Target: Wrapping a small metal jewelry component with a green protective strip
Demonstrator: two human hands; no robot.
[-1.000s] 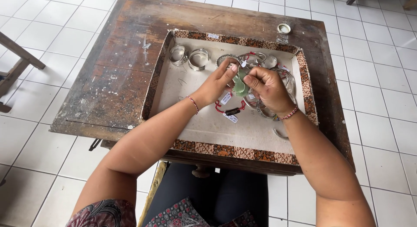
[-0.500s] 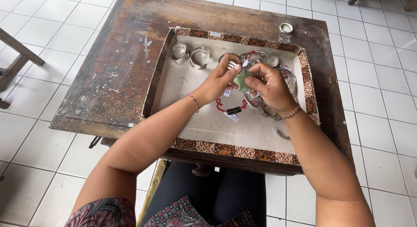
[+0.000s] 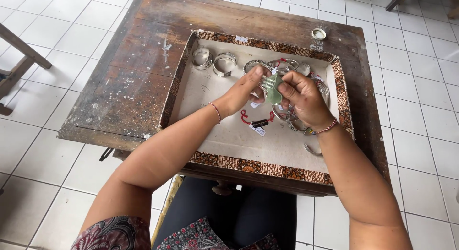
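both hands lift slightly; left hand (image 3: 241, 94) and right hand (image 3: 302, 98) pinch a pale green pendant (image 3: 271, 87) between them over the tray (image 3: 267, 166). small, stiff, likely fragile; best gripped by edges.

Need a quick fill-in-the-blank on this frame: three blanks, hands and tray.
1. Both hands, left hand and right hand, hold a pale ____ cloth.
2. The shallow tray with patterned brown border sits on a worn ____ table.
3. Two wide silver cuff bracelets lie in the tray's far ____ corner.

Missing words: green; wooden; left
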